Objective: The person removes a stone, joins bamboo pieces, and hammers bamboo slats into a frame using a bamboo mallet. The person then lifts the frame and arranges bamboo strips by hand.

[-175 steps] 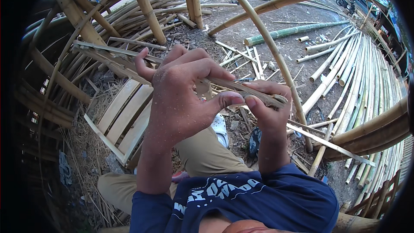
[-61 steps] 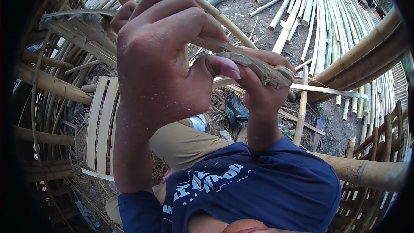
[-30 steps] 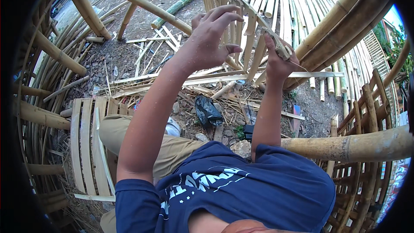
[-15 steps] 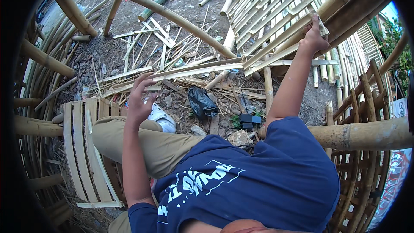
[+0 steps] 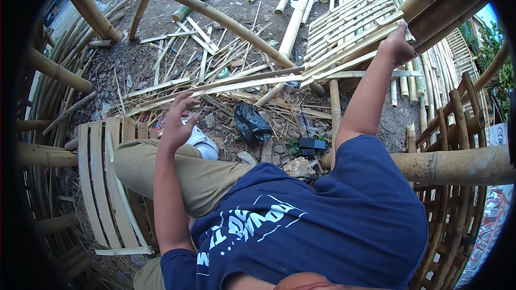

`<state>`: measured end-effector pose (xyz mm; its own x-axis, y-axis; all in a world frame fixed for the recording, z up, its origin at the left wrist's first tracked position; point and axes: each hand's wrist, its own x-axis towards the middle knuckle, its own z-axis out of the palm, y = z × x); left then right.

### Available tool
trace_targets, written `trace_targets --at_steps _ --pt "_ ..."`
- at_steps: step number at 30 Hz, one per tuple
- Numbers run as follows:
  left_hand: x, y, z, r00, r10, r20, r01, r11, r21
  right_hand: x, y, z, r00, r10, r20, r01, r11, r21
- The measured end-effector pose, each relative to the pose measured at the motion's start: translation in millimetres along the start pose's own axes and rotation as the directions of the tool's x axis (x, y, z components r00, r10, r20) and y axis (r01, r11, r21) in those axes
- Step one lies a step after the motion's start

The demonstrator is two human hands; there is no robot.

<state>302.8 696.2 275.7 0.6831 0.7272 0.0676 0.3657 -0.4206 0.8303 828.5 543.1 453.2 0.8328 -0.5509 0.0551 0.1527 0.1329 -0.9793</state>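
Observation:
My right hand (image 5: 396, 48) is stretched out to the far right. It is closed on the near right corner of a slatted bamboo panel (image 5: 352, 24), which stands tilted; some of its fingers are hidden by the hand itself. Pale split-bamboo strips (image 5: 252, 85) run leftward from the panel's lower corner. My left hand (image 5: 180, 121) hangs in the air above my bent knee, fingers apart and holding nothing. A second slatted bamboo panel (image 5: 102, 182) lies beside my leg at the left.
Bamboo poles form a frame, with a thick pole (image 5: 451, 169) at the right and a curved one (image 5: 188, 5) ahead. A black plastic bag (image 5: 251, 123), a black boxy device (image 5: 312, 144), a stone (image 5: 299, 167) and bamboo scraps (image 5: 204, 56) litter the ground. More poles (image 5: 295, 27) lie beyond.
The panel in my right hand has tilted, its far edge coming down and to the right and uncovering poles behind it. My right hand shifted slightly; my left hand moved a little rightward.

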Motion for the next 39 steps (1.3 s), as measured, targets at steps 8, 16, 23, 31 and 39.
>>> trace_targets --at_steps 8,16,23,31,39 --pt "-11.8 -1.6 6.0 0.995 -0.026 0.098 0.019 0.997 0.071 -23.1 -9.5 -2.1 0.995 -0.101 0.009 0.101 0.989 -0.107" --pt "-13.8 -23.5 16.9 0.973 -0.018 0.23 0.0 0.997 0.078 -16.0 -13.5 -13.6 0.999 -0.051 -0.017 0.05 0.998 -0.046" --pt "-15.0 -21.7 21.9 0.964 -0.058 0.259 0.031 0.994 0.107 -0.6 1.2 -12.5 0.996 -0.086 0.004 0.086 0.996 -0.01" --pt "-20.1 -27.7 19.4 0.957 -0.059 0.284 0.008 0.984 0.177 15.6 21.7 -5.1 0.973 -0.18 0.147 0.179 0.984 0.019" --pt "-23.0 -26.0 18.5 0.952 -0.077 0.295 0.028 0.985 0.168 26.7 38.0 10.3 0.933 -0.21 0.292 0.284 0.928 -0.241"
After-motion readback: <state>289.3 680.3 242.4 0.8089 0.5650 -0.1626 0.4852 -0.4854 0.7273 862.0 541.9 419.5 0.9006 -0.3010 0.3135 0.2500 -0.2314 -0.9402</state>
